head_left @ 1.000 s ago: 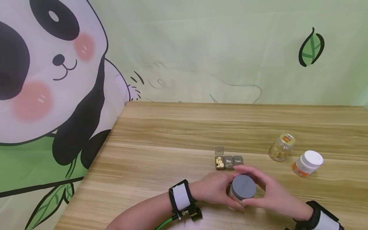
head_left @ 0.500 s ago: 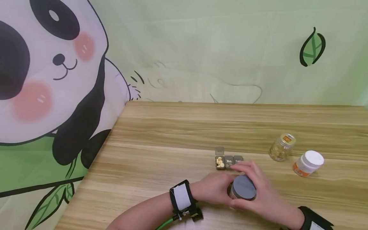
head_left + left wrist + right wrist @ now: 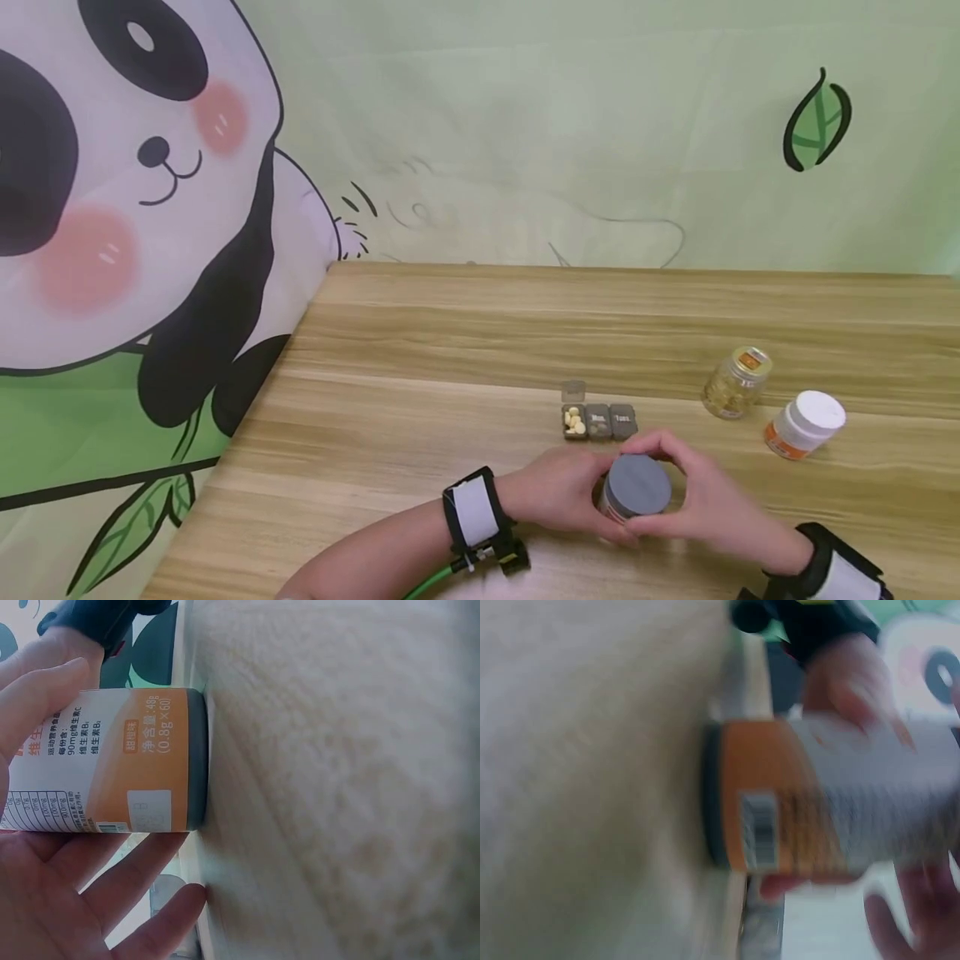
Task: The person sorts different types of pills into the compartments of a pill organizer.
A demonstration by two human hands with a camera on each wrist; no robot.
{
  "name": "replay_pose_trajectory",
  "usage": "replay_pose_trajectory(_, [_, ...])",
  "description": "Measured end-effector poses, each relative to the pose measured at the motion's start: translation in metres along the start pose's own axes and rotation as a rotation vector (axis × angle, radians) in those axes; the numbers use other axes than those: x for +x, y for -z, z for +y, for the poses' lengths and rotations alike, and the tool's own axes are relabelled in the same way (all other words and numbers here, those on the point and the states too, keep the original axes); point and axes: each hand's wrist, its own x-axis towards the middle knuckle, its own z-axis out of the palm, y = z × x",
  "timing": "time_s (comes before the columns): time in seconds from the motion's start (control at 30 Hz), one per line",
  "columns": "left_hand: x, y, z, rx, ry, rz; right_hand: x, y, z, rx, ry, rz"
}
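Observation:
A pill bottle with a dark grey screw cap stands upright at the front of the table. Its label is white and orange with printed text. My left hand grips the bottle's body from the left. From the right, my right hand holds the cap area, thumb on the near side and fingers on the far side. Just beyond the hands lies a small grey pill organizer. Its left compartment is open and holds several pale yellow tablets; the "Mon." and "Tues." lids are closed.
To the right stand a clear jar with a gold lid and a white bottle with an orange label band. A panda-print cloth hangs behind the wooden table. A green cable runs from the left wrist strap.
My right hand turned inward around the cap, then swung back to nearly its earlier pose. The left hand keeps its grip and the bottle stays in place.

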Motion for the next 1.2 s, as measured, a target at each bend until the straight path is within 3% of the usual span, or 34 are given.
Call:
replay_pose_trajectory(0.13, [0.000, 0.001, -0.001, -0.008, -0.016, 0.009, 0.000, -0.015, -0.010, -0.181, -0.049, 0.213])
replay_pose_trajectory(0.27, [0.000, 0.000, -0.001, 0.012, -0.013, 0.013, 0.000, -0.020, -0.016, -0.309, -0.085, 0.280])
replay_pose_trajectory(0.33, [0.000, 0.000, -0.001, 0.031, -0.006, 0.004, -0.001, -0.019, -0.016, -0.337, -0.073, 0.242])
replay_pose_trajectory(0.4, [0.001, 0.000, -0.001, 0.050, -0.003, -0.004, -0.003, -0.016, -0.014, -0.297, -0.031, 0.166])
replay_pose_trajectory(0.6, [0.001, -0.001, -0.001, 0.058, -0.025, 0.011, -0.002, 0.001, -0.003, 0.055, 0.127, -0.100])
replay_pose_trajectory(0.8, [0.000, -0.002, 0.001, 0.023, -0.009, 0.016, -0.001, 0.011, 0.002, 0.070, 0.139, -0.169])
replay_pose_trajectory(0.97, [-0.001, -0.002, 0.000, 0.020, -0.001, 0.034, -0.001, 0.004, -0.001, -0.034, 0.144, -0.042])
replay_pose_trajectory(1.1, [-0.002, -0.003, 0.001, 0.065, 0.006, 0.074, -0.001, -0.007, -0.007, -0.148, 0.243, 0.118])
replay_pose_trajectory(1.2, [-0.004, -0.004, 0.003, 0.101, 0.012, 0.103, 0.000, -0.012, -0.012, -0.175, 0.305, 0.191])
